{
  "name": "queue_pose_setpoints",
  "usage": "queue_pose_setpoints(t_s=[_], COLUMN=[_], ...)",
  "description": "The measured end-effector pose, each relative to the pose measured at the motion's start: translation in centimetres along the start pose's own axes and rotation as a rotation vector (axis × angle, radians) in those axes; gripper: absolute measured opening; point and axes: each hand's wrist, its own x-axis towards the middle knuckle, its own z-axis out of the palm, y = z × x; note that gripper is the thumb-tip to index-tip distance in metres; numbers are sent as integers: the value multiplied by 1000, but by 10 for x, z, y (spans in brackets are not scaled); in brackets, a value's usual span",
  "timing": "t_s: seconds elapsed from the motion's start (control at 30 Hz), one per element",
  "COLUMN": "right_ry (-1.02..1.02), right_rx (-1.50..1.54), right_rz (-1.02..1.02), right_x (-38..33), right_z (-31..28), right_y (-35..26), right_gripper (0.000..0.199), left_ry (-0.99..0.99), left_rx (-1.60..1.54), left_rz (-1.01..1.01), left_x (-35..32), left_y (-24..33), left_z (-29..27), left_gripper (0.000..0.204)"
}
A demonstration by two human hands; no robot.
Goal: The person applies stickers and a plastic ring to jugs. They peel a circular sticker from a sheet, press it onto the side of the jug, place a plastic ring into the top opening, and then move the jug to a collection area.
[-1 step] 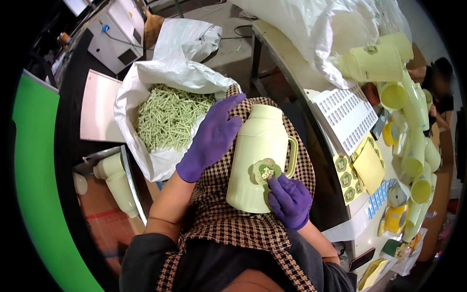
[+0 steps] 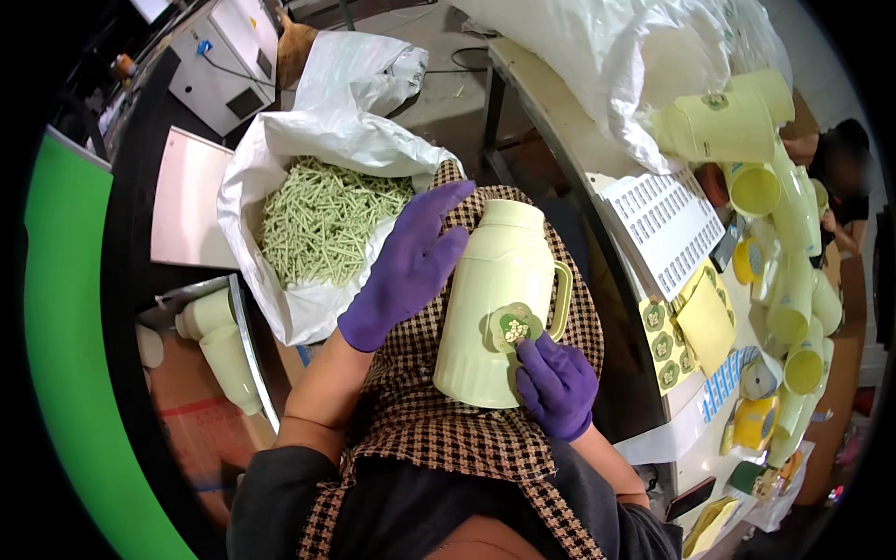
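Observation:
On my lap, over a brown-and-black checked apron (image 2: 425, 425), a pale yellow-green jug (image 2: 481, 280) stands with its handle on the right. A green flower-shaped sticker (image 2: 514, 326) with a pale centre is on the front of its body, and a darker edge like a shadow shows at its left. My right hand (image 2: 557, 387), in a purple glove, is closed with thumb and finger pinched at the sticker's lower right edge. My left hand (image 2: 401, 266), gloved the same, is open beside the jug's upper left side; whether it touches the jug I cannot tell.
At left stands a white sack (image 2: 308, 313) of thin pale green sticks. Below it, a box holds pale green jug bodies (image 2: 227, 367). The right-hand table carries sticker sheets (image 2: 659, 345), a white printed sheet (image 2: 658, 229), tape rolls and several jug bodies (image 2: 790, 308). Another person (image 2: 840, 173) is beyond.

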Motion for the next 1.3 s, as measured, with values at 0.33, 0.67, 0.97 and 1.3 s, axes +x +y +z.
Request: queue_pose_setpoints(t_s=[0.33,0.67,0.97,1.3], right_ry=[-136,-51,12,175], right_rx=[-158,-522,493,49], right_rz=[108,518,397,507], right_x=[1,-73,11,-3], right_z=[3,-108,-58,-133], right_y=[-6,128,135,192], right_gripper=[41,49,61,33], left_ry=[-285,-439,-67,360], left_rx=[571,437,11,85], left_rz=[231,57,219,-209], left_x=[-4,23,23,-161], left_y=[25,-16,4,-57], left_z=[11,12,155,-72], left_gripper=[91,120,71,26])
